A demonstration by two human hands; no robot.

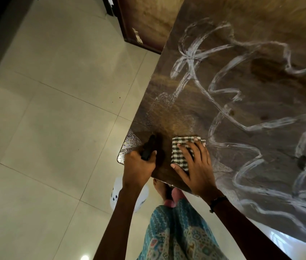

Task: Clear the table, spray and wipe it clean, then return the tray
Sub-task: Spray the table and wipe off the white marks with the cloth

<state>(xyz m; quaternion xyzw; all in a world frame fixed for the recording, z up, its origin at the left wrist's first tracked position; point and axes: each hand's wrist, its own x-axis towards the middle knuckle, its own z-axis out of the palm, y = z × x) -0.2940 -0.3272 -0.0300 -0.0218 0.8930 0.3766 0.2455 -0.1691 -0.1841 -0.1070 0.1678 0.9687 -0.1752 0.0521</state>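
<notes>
The dark wooden table (251,87) fills the right side, marked with white wet wipe streaks (221,102). A folded green-and-white checked cloth (181,151) lies near the table's front left corner. My right hand (197,169) presses flat on the cloth with fingers spread. My left hand (139,166) grips a dark spray bottle (148,149) by its head, above the table's corner. The white body of the bottle (119,196) hangs below the table edge. No tray is in view.
Pale floor tiles (54,128) spread to the left. A dark wooden cabinet (144,21) stands behind the table's far left edge. My foot (162,190) and patterned teal garment (176,233) are close under the table's front edge.
</notes>
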